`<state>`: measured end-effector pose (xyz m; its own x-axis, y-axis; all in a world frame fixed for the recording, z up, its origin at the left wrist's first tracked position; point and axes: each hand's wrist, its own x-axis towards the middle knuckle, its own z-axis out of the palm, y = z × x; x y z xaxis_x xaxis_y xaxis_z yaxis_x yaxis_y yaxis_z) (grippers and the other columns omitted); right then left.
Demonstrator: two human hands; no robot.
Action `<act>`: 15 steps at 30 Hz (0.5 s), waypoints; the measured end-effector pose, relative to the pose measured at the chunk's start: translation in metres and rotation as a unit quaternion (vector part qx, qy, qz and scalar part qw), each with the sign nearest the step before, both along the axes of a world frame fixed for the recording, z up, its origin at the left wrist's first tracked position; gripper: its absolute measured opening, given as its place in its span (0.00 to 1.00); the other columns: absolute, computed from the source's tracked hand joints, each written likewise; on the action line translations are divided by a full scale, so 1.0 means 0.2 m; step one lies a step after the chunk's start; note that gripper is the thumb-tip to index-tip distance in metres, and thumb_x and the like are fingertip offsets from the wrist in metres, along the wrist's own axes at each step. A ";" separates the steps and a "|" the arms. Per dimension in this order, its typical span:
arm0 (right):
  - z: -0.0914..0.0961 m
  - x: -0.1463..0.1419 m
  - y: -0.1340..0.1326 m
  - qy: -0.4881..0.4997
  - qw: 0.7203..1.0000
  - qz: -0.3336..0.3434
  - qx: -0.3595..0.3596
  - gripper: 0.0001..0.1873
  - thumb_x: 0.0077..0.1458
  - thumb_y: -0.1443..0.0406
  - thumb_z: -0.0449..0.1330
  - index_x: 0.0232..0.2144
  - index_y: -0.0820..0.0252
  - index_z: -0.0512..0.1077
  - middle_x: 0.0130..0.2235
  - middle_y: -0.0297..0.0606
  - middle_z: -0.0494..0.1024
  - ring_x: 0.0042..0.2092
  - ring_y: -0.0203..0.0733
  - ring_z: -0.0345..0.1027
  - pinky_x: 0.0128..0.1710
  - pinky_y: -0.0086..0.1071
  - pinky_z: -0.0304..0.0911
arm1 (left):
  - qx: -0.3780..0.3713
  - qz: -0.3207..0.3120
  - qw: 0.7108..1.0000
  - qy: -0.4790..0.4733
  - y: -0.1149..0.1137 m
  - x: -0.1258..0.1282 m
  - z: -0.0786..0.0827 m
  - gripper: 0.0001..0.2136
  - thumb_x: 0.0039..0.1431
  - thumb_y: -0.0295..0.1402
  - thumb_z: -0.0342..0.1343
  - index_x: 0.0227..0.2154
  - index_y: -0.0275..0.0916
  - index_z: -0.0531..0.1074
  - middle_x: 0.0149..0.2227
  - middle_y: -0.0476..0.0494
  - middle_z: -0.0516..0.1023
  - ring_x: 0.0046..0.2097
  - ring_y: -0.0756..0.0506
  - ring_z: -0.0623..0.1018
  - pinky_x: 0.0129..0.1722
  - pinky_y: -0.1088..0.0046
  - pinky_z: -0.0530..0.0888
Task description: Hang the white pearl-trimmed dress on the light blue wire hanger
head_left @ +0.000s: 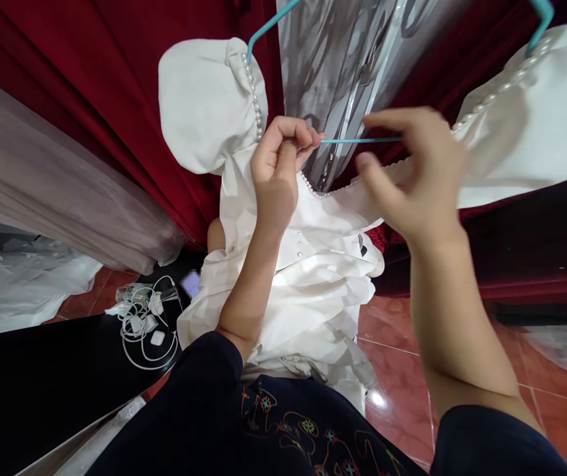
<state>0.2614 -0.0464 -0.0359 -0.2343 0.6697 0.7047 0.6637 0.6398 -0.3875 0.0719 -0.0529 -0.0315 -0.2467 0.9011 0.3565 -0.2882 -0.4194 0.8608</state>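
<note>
A white dress with puffed sleeves and pearl trim hangs in front of me on a teal hanger. My left hand is closed in a pinch on the pearl-edged neckline next to the hanger's bar. Beside it my right hand is raised, slightly blurred, with thumb and fingers curled around the bar's other end. Whether it grips the bar I cannot make out. The dress skirt bunches down toward my lap.
Dark red curtains hang behind, with a clear plastic garment cover between them. A grey drape lies at left. White chargers and cables sit on a black surface. Red glossy floor tiles show at right.
</note>
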 end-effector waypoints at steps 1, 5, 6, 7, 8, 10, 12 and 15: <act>-0.01 -0.03 0.00 -0.010 1.000 -0.010 0.023 0.21 0.69 0.49 0.56 0.55 0.51 0.76 0.50 0.43 0.82 0.53 0.54 0.74 0.60 0.57 0.65 | 0.005 -0.005 1.000 -0.001 -0.01 0.00 0.00 0.12 0.77 0.37 0.58 0.34 0.40 0.74 0.44 0.44 0.78 0.63 0.40 0.79 0.69 0.52 0.74; -0.05 -0.08 -0.01 -0.005 0.994 -0.086 0.068 0.16 0.72 0.54 0.53 0.52 0.47 0.77 0.45 0.41 0.83 0.47 0.52 0.74 0.60 0.59 0.63 | 0.035 -0.033 0.999 0.020 -0.04 -0.03 -0.02 0.08 0.76 0.42 0.59 0.42 0.46 0.77 0.50 0.46 0.82 0.58 0.40 0.82 0.66 0.55 0.76; -0.05 -0.08 -0.01 -0.005 0.993 -0.094 0.065 0.17 0.73 0.54 0.51 0.52 0.46 0.77 0.47 0.40 0.83 0.48 0.52 0.75 0.62 0.59 0.62 | 0.034 -0.033 0.998 0.037 -0.05 -0.05 -0.02 0.07 0.74 0.43 0.61 0.44 0.47 0.77 0.51 0.47 0.83 0.56 0.40 0.83 0.63 0.56 0.79; -0.05 -0.08 -0.02 -0.009 0.994 -0.095 0.061 0.17 0.73 0.55 0.50 0.52 0.44 0.77 0.48 0.40 0.83 0.50 0.52 0.75 0.63 0.60 0.61 | 0.032 -0.025 0.998 0.057 -0.06 -0.07 -0.02 0.07 0.73 0.44 0.62 0.44 0.49 0.78 0.49 0.47 0.85 0.52 0.41 0.85 0.58 0.58 0.81; -0.04 -0.08 -0.03 -0.013 0.994 -0.093 0.057 0.17 0.73 0.55 0.49 0.51 0.43 0.77 0.49 0.39 0.83 0.51 0.53 0.75 0.64 0.60 0.61 | 0.034 -0.007 0.996 0.077 -0.07 -0.08 -0.02 0.06 0.72 0.44 0.62 0.44 0.51 0.78 0.46 0.48 0.85 0.47 0.41 0.85 0.52 0.60 0.82; -0.04 -0.08 -0.04 -0.021 0.995 -0.084 0.044 0.17 0.73 0.56 0.49 0.51 0.41 0.77 0.50 0.37 0.83 0.54 0.54 0.75 0.64 0.62 0.60 | 0.052 0.060 0.991 0.109 -0.07 -0.10 0.00 0.03 0.71 0.42 0.63 0.43 0.53 0.78 0.39 0.48 0.85 0.41 0.41 0.84 0.42 0.62 0.81; -0.03 -0.08 -0.05 -0.018 0.996 -0.079 0.032 0.18 0.72 0.56 0.49 0.52 0.40 0.78 0.50 0.37 0.83 0.54 0.55 0.75 0.64 0.64 0.59 | 0.084 0.154 0.976 0.126 -0.07 -0.12 0.04 0.03 0.71 0.42 0.62 0.43 0.53 0.76 0.35 0.49 0.81 0.39 0.42 0.82 0.42 0.61 0.79; -0.04 -0.07 -0.04 0.000 0.997 -0.069 0.026 0.17 0.72 0.57 0.50 0.51 0.41 0.78 0.50 0.40 0.83 0.53 0.56 0.74 0.64 0.64 0.57 | 0.143 0.270 0.933 0.190 -0.02 -0.17 0.12 0.09 0.70 0.40 0.65 0.47 0.50 0.72 0.40 0.48 0.78 0.45 0.41 0.80 0.56 0.59 0.76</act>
